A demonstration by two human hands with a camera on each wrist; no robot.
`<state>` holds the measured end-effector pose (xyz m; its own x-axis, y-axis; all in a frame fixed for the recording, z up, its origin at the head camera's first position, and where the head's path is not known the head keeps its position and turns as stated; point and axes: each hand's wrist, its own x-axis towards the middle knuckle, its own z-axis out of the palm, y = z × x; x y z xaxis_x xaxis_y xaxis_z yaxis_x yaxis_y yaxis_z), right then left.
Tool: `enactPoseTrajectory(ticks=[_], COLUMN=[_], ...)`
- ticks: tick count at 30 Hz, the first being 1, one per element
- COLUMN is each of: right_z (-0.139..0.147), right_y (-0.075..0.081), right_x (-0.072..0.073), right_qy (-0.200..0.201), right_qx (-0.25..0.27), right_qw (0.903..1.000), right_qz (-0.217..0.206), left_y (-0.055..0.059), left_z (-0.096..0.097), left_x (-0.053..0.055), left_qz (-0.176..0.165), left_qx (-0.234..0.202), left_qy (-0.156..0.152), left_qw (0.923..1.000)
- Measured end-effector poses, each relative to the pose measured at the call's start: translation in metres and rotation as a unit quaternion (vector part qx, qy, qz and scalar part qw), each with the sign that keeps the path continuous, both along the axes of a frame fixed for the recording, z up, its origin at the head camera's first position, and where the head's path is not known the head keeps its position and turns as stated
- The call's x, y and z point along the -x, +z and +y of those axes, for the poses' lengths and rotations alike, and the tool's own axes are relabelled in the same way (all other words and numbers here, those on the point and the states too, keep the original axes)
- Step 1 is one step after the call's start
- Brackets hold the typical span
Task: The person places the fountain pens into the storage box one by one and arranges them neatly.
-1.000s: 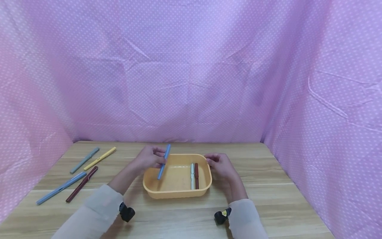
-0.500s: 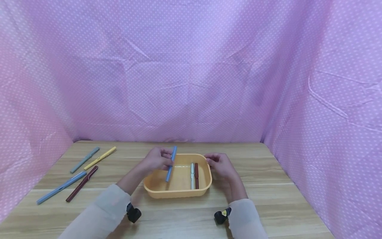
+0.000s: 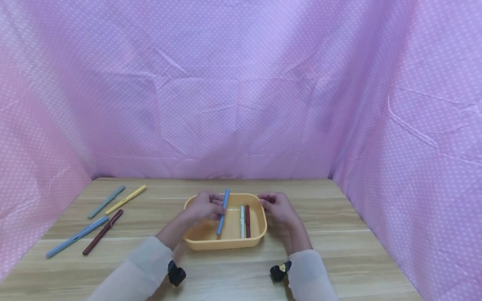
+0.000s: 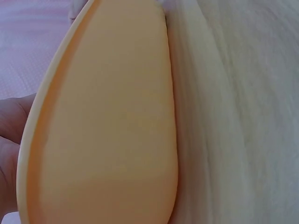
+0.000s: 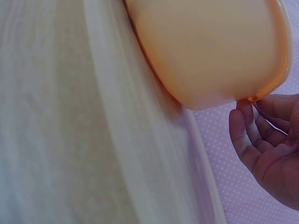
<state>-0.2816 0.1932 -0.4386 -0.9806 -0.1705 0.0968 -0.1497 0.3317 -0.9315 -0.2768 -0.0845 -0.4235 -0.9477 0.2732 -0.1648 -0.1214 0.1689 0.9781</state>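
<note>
In the head view, a yellow-orange plastic tray (image 3: 222,245) stands mid-table. My left hand (image 3: 205,207) reaches over its left side and pinches a blue pen (image 3: 222,217) between thumb and fingers. The pen slants, its lower end down inside the tray. To its right, a pale mint pen (image 3: 242,223) and a dark red pen (image 3: 247,222) lie side by side on the tray floor. At the tray's back right corner my right hand (image 3: 278,207) holds the rim with its fingertips; the right wrist view shows these fingers (image 5: 239,130) at the tray's edge.
Left of the tray on the wooden table (image 3: 361,267) lie a grey-green pen (image 3: 107,202), a yellow pen (image 3: 126,200), a longer blue pen (image 3: 77,237) and another dark red pen (image 3: 103,233). A pink dotted curtain (image 3: 241,104) hangs behind the table and at both sides.
My left hand has carried the blue pen rightward and lower, from the tray's left side toward the mint pen. My right hand stays at the back right corner.
</note>
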Motion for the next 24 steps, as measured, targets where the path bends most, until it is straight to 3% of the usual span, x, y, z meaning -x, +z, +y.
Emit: enactPoseTrajectory(ticks=[15,24], right_z=[-0.001,-0.001], right_y=[0.001,0.002], right_x=[0.0,-0.001], right_qy=[-0.005,-0.005], right_qx=[-0.004,-0.004], right_qw=[1.0,1.0], right_qz=[-0.003,-0.004], left_y=[-0.008,-0.011], left_z=[0.012,0.017], left_x=[-0.006,-0.007], left_qz=[-0.011,-0.02], left_qx=[-0.037,-0.037], left_qy=[-0.024,-0.032], left_qw=[0.999,0.9986])
